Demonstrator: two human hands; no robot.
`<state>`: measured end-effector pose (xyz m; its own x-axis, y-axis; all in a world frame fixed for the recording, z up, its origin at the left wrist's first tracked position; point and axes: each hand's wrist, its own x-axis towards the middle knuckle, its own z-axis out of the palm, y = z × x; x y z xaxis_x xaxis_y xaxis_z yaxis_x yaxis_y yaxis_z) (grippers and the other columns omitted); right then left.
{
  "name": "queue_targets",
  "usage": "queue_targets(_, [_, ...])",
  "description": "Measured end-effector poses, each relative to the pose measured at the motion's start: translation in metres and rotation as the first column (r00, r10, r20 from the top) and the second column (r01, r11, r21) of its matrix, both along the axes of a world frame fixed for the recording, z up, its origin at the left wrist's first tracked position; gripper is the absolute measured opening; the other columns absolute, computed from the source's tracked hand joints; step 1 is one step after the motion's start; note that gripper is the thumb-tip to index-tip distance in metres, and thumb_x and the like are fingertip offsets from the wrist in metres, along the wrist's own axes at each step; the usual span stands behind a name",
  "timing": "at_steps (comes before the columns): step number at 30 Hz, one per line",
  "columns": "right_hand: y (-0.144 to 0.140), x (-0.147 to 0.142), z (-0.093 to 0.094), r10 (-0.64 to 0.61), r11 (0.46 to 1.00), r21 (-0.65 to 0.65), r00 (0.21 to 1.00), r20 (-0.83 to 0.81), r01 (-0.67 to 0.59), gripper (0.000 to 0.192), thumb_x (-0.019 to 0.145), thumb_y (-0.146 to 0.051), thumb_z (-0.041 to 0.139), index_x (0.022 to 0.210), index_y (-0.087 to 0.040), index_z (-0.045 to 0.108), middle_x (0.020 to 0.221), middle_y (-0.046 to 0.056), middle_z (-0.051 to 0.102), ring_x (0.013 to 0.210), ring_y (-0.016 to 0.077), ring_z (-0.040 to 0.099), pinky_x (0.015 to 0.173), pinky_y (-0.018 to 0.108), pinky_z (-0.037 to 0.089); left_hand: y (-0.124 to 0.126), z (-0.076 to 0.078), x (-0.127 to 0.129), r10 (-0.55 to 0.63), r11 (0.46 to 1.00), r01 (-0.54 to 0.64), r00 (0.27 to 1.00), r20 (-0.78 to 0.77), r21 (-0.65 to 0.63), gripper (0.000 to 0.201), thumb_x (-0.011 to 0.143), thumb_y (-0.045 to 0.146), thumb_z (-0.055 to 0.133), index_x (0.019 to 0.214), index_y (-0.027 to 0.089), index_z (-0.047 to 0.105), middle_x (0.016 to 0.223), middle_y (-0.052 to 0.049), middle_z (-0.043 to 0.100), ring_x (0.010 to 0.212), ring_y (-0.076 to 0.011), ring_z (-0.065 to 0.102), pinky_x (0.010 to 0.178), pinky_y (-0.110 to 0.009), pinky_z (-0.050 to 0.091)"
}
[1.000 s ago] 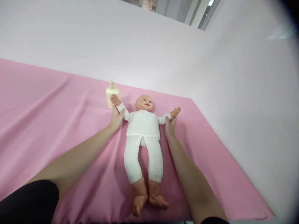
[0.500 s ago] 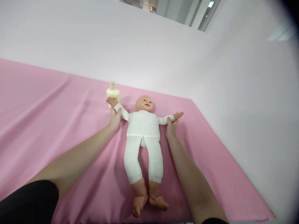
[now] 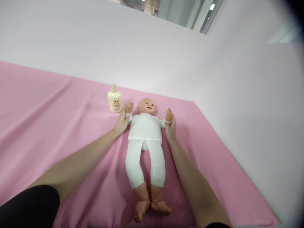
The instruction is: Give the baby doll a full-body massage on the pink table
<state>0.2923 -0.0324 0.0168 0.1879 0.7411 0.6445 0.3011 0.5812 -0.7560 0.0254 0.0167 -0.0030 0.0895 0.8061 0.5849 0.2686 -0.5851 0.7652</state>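
A baby doll (image 3: 145, 128) in a white top and trousers lies on its back on the pink sheet (image 3: 71, 107), head away from me and bare feet towards me. My left hand (image 3: 122, 122) grips the doll's forearm on the left side, near the white cuff. On the other side my right hand (image 3: 171, 127) is closed around the opposite forearm. Both of the doll's arms are bent, with its hands raised beside its head. Parts of my fingers are hidden behind the doll's arms.
A pale yellow pump-style bottle (image 3: 115, 101) with a printed label stands on the sheet, just left of the doll's raised hand. White walls (image 3: 166, 63) rise behind and to the right of the pink surface. A window (image 3: 175, 12) shows at the top.
Both of the doll's arms, stretched out sideways before, have been brought inward and bent up towards its head. My hands moved inward with them, and the bottle's label is now uncovered.
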Motion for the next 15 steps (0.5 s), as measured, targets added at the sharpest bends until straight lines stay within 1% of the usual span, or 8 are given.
queue_targets(2, [0.000, -0.001, -0.003, 0.028, 0.999, -0.044, 0.999, 0.027, -0.027, 0.052, 0.082, -0.020, 0.043, 0.133, -0.023, 0.040, 0.141, 0.005, 0.043, 0.132, 0.0166, 0.039, 0.113, 0.039, 0.028, 0.000, 0.000, 0.000, -0.012, 1.000, 0.013, 0.997, -0.078, 0.022, 0.060, 0.087, 0.026, 0.043, 0.144, 0.020, 0.025, 0.146, -0.010, 0.036, 0.134, -0.0233, 0.033, 0.113, -0.043, 0.023])
queue_targets(5, [0.000, -0.001, -0.009, -0.001, 0.995, -0.100, 0.996, 0.084, 0.009, 0.052, 0.081, -0.015, 0.041, 0.132, -0.025, 0.043, 0.134, 0.004, 0.049, 0.126, 0.0167, 0.044, 0.109, 0.039, 0.033, -0.001, 0.001, 0.001, 0.014, 0.999, -0.004, 0.980, -0.199, 0.052, 0.058, 0.085, 0.022, 0.043, 0.142, 0.018, 0.031, 0.139, -0.011, 0.044, 0.128, -0.0247, 0.040, 0.109, -0.045, 0.029])
queue_targets(7, [0.001, -0.001, -0.012, -0.006, 0.995, -0.101, 0.984, 0.179, 0.024, 0.053, 0.079, -0.011, 0.038, 0.128, -0.027, 0.049, 0.129, 0.003, 0.053, 0.122, 0.0171, 0.046, 0.108, 0.040, 0.034, -0.002, 0.002, 0.002, 0.012, 0.998, 0.008, 0.952, -0.307, 0.065, 0.057, 0.083, 0.017, 0.041, 0.139, 0.019, 0.038, 0.133, -0.010, 0.050, 0.122, -0.0252, 0.043, 0.107, -0.045, 0.031])
queue_targets(10, [0.002, -0.001, -0.013, 0.033, 0.996, -0.084, 0.932, 0.360, -0.003, 0.055, 0.074, -0.005, 0.034, 0.118, -0.028, 0.059, 0.119, 0.002, 0.057, 0.117, 0.0179, 0.048, 0.107, 0.040, 0.034, -0.004, 0.004, 0.005, -0.022, 0.994, 0.066, 0.900, -0.434, 0.086, 0.056, 0.079, 0.011, 0.037, 0.133, 0.022, 0.049, 0.125, -0.008, 0.055, 0.116, -0.0251, 0.046, 0.104, -0.045, 0.033])
queue_targets(12, [0.003, -0.001, -0.013, 0.044, 0.997, -0.078, 0.901, 0.432, -0.011, 0.058, 0.072, -0.002, 0.034, 0.116, -0.028, 0.061, 0.117, 0.003, 0.058, 0.115, 0.0184, 0.048, 0.107, 0.040, 0.034, -0.006, 0.005, 0.007, -0.024, 0.991, 0.081, 0.888, -0.459, 0.104, 0.057, 0.078, 0.009, 0.036, 0.131, 0.024, 0.052, 0.122, -0.007, 0.056, 0.114, -0.0246, 0.048, 0.102, -0.044, 0.034])
queue_targets(15, [0.004, -0.001, -0.013, 0.037, 0.997, -0.072, 0.883, 0.468, -0.004, 0.062, 0.070, -0.001, 0.033, 0.120, -0.028, 0.058, 0.118, 0.003, 0.057, 0.115, 0.0188, 0.046, 0.106, 0.040, 0.034, -0.007, 0.007, 0.008, -0.023, 0.990, 0.084, 0.891, -0.453, 0.116, 0.058, 0.077, 0.009, 0.036, 0.131, 0.026, 0.051, 0.121, -0.006, 0.056, 0.113, -0.0238, 0.048, 0.101, -0.043, 0.034])
